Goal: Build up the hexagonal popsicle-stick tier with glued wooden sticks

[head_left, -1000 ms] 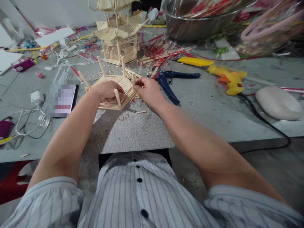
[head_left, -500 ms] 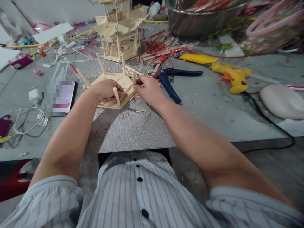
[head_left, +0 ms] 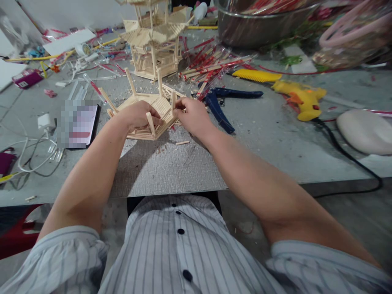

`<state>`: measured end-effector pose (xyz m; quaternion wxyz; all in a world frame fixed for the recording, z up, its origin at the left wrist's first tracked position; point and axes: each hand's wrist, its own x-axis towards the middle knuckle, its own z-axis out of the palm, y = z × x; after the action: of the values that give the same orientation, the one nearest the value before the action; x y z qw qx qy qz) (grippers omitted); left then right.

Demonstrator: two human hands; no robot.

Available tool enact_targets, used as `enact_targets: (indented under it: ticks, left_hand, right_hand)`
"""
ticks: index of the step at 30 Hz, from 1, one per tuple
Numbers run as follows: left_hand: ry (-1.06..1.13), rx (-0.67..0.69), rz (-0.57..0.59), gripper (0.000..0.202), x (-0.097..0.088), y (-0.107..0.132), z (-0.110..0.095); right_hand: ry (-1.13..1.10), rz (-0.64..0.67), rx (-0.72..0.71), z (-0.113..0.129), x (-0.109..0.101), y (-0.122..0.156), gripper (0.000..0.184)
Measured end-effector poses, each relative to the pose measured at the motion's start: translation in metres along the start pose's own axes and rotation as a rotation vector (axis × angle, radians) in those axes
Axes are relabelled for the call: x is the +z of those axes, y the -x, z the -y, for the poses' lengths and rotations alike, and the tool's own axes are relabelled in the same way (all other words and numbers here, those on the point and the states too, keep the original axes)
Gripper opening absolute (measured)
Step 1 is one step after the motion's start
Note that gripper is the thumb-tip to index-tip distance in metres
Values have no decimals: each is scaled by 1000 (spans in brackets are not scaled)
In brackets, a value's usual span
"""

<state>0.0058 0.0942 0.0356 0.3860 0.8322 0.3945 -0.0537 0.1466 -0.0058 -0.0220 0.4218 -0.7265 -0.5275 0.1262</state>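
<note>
A low wooden stick frame (head_left: 137,135) with several upright posts lies on the table in front of me. My left hand (head_left: 141,116) reaches over its near side, fingers curled together just inside the edge; what the fingertips grip, if anything, is hidden. At the right corner my right hand (head_left: 190,113) has thumb and fingers pinched close by an upright post (head_left: 173,101); whatever lies between the fingertips is too small to make out. A short loose stick (head_left: 183,143) rests on the table just below the right hand.
Behind the frame stands a tiered stick pagoda (head_left: 154,53). Blue-handled pliers (head_left: 219,110), a yellow hot glue gun (head_left: 301,98) with a black cord and red-wrapped sticks (head_left: 214,65) lie to the right. A phone (head_left: 81,126) is at left. A metal basin (head_left: 263,28) stands behind.
Hardly anything differs. The whole view has shifted very slightly, and both hands keep their places at the stick frame.
</note>
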Motion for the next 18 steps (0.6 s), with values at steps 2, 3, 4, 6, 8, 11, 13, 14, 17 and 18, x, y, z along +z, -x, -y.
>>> enact_targets:
  ticks: [2, 3, 4, 6, 8, 11, 13, 14, 17, 18]
  left_hand:
    - [4, 5, 16, 15, 0, 0, 1]
    - [6, 3, 22, 14, 0, 0, 1]
    - [4, -1, 27, 15, 0, 1, 1]
    - [-13, -14, 40, 18, 0, 1, 2]
    - [-30, -24, 42, 22, 1, 1, 2]
    - [-32, -21, 26, 25, 2, 0, 3]
    - [-30, -19, 20, 25, 3, 1, 3]
    - [-35, -19, 17, 24, 3, 2, 2]
    - [-56, -10, 3, 17, 3, 6, -3]
    - [-59, -3, -3, 15, 3, 8, -5]
  right_hand:
    - [6, -2, 3, 0, 0, 0, 15]
    - [10, -1, 6, 0, 0, 0, 15]
    - [14, 0, 10, 0, 0, 0, 15]
    - [13, -4, 9, -1, 1, 0, 15]
    - [0, -12, 3, -1, 1, 0, 16]
    - [-19, -16, -1, -1, 1, 1, 16]
    - [-21, -5, 4, -1, 1, 1, 16]
    - [-20, -1, 6, 0, 1, 1, 16]
    - [-14, 3, 6, -1, 1, 1, 18]
    - [-8, 2, 4, -1, 1, 1, 18]
